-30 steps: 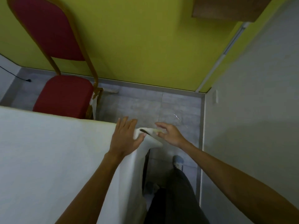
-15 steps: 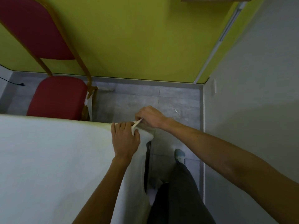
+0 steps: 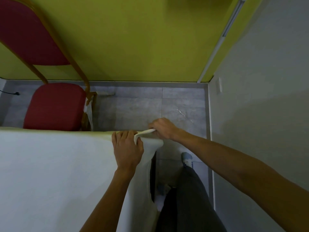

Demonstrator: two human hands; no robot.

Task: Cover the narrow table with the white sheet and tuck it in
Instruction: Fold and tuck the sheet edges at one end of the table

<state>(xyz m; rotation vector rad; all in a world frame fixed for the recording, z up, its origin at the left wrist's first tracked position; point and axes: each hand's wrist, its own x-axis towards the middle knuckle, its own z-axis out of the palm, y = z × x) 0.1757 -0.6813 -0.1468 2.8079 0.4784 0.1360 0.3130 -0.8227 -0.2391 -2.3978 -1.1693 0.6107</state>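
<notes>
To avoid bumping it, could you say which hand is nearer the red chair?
Left. The left hand holds the sheet right of the chair; the right hand grips it farther right.

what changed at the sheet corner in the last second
The right hand, open beside the corner a second ago, has closed on the corner flap of the sheet and pulls it taut to the right. The left hand, then flat with straight fingers, now curls its fingers over the far edge, holding the sheet down. The sheet's spread and the chair are unchanged.
</notes>
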